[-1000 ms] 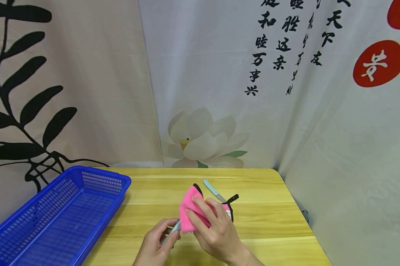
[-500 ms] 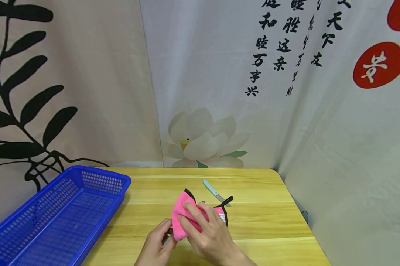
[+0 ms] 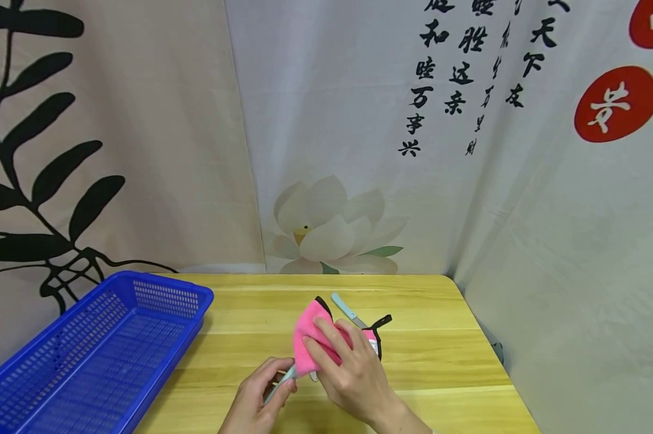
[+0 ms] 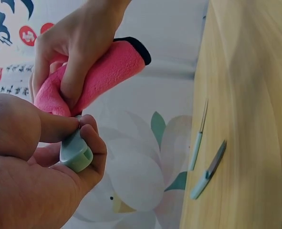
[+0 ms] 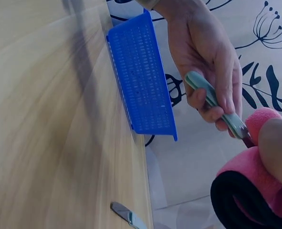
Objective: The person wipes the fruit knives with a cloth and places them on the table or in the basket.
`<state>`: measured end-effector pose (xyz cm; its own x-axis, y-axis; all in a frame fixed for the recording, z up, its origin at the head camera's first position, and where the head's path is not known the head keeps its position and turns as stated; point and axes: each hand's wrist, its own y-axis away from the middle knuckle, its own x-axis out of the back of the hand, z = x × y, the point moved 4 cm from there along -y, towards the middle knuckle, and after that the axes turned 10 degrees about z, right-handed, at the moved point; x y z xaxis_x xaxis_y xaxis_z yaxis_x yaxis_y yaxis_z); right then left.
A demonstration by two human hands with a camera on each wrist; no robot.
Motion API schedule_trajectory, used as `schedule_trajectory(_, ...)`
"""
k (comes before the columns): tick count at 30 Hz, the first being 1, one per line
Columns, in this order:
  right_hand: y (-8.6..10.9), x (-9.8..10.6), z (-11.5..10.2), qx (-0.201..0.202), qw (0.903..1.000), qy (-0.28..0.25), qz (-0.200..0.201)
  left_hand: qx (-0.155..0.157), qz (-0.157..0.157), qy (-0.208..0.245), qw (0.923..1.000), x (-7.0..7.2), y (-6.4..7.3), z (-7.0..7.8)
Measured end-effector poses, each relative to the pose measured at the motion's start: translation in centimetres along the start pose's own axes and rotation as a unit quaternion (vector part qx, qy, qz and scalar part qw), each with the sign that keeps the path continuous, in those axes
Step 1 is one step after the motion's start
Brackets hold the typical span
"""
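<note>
Above the worktop [image 3: 440,361], the left hand [image 3: 257,393] gripped a pale green knife [image 5: 211,97] by its handle, its long axis slanting toward the right hand [image 3: 354,375], which held a pink cloth [image 3: 309,340] at the blade [image 5: 247,141].

I had a wooden table [image 3: 440,361] carrying a blue basket [image 3: 166,299], plus one knife [image 4: 208,172] near a second knife [image 4: 197,141].

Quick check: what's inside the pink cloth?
A mint-handled tool runs into the pink cloth, only the start of its metal part showing. The cloth and right hand hide everything further in.
</note>
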<state>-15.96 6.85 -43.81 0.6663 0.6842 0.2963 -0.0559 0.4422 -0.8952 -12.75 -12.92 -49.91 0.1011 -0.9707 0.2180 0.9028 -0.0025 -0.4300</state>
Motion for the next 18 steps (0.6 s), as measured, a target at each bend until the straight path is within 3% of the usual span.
schedule_trajectory(4,0.3,0.1,0.9,-0.017,0.9998,0.004,-0.012,0.051,-0.016,-0.006,0.9985,0.1,-0.1,0.9)
schedule_trajectory(11,0.8,0.6,2.3,-0.033,0.9993,0.016,-0.010,0.082,-0.033,-0.012,0.9960,0.3,-0.2,1.5)
schedule_trajectory(18,1.1,0.9,3.3,-0.065,0.9975,0.016,-0.024,0.147,-0.036,-0.002,0.9884,0.2,-0.2,1.4)
